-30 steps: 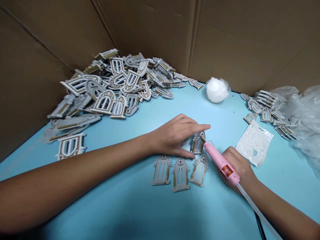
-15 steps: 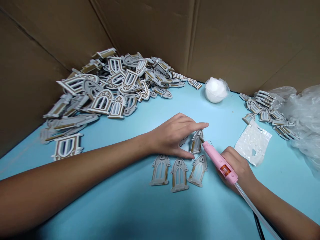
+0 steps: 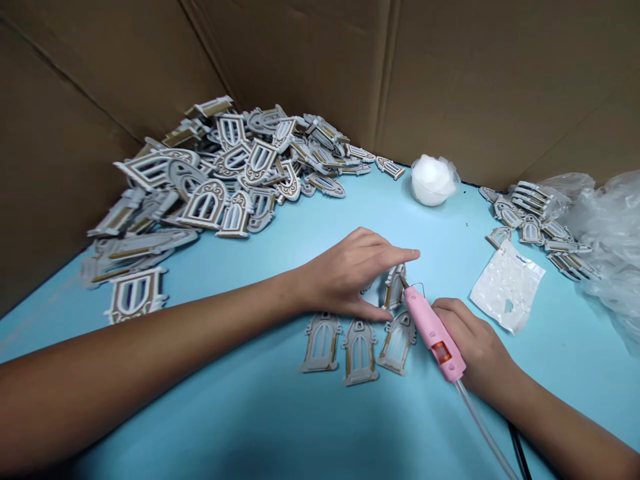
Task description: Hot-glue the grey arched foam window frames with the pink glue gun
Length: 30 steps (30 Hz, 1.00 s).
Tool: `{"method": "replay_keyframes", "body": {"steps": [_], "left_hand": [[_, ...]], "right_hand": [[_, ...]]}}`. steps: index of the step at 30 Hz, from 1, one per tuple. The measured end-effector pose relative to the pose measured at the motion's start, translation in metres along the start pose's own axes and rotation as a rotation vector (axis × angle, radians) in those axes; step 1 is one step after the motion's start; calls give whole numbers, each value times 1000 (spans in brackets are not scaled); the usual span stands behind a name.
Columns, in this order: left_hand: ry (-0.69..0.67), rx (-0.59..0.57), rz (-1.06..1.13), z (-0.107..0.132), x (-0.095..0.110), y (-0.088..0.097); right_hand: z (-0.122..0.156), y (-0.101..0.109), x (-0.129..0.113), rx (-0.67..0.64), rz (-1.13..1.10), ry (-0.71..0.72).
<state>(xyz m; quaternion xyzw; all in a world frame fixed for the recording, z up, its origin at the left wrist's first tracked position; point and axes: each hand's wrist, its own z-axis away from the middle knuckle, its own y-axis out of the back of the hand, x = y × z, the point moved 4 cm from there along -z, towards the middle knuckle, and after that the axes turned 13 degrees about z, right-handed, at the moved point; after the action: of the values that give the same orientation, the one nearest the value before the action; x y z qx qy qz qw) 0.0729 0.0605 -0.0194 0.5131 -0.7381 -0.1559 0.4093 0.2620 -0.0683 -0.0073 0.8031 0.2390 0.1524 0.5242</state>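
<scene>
In my right hand (image 3: 473, 343) is a pink glue gun (image 3: 433, 330), gripped with its nozzle pointing up and left. The nozzle tip is at the right side of a small grey arched window frame (image 3: 395, 288); contact cannot be made out. My left hand (image 3: 353, 273) steadies this frame on the table between thumb and forefinger, the thumb at its lower end and the forefinger over its top. Another piece is mostly hidden under the left palm. Three similar frames, a left one (image 3: 321, 343), a middle one (image 3: 360, 353) and a right one (image 3: 397, 343), lie just below the hand.
A big heap of white-and-brown window frames (image 3: 235, 160) fills the back left. Behind my hands stands a clear bowl (image 3: 434, 193) of white fluffy material. At right are a white packet (image 3: 507, 287), small frames (image 3: 531, 230) and clear plastic bags (image 3: 617, 233). Cardboard walls (image 3: 320, 67) enclose the table.
The rear of the glue gun has swung left and downward with my right hand, so the gun stands steeper. Its nozzle stays near the same frame. My left hand has barely moved.
</scene>
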Motion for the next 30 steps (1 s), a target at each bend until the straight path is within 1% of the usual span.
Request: {"method": "replay_keyframes", "body": {"steps": [3,5,7,9,11,12,14,16,18,20,23,24,25,26,27,30], "left_hand": [[-3,-4,-11,1,1,-1],[31,-19,-15,2,0,-2],[113,-42,-7,2,-4,-2],[239,-84,6,3,-10,-3],[357,-154,15,4,-15,-4],[391,-194,21,4,-16,-5],[390,-268,43,3,-15,-6],[339,-330,75,2,-12,-8],[321,-359,74,1,-12,-7],[399,-323,7,-1,-16,-3],[615,-195,-129,-2,-27,11],[662,-165,-148,-3,-29,15],[679,-155,-145,-3,-29,18],[664,-171,-118,-4,-27,19],[626,-210,-73,-5,-25,18],[494,-385,78,-4,-13,7]], "right_hand": [[3,-1,-1,20,103,10],[6,-3,7,-9,139,-70],[9,-6,23,-16,138,-210],[10,-6,39,35,111,-332],[10,-6,49,95,73,-386],[10,-6,51,111,59,-392],[8,-6,51,115,46,-376],[7,-6,48,111,50,-360],[6,-6,46,105,50,-352],[6,-5,45,103,44,-350],[6,-5,46,109,45,-353],[6,-5,47,113,48,-356],[7,-5,47,115,49,-358],[7,-5,47,116,50,-360],[7,-6,47,116,49,-362],[7,-6,47,110,45,-362]]}}
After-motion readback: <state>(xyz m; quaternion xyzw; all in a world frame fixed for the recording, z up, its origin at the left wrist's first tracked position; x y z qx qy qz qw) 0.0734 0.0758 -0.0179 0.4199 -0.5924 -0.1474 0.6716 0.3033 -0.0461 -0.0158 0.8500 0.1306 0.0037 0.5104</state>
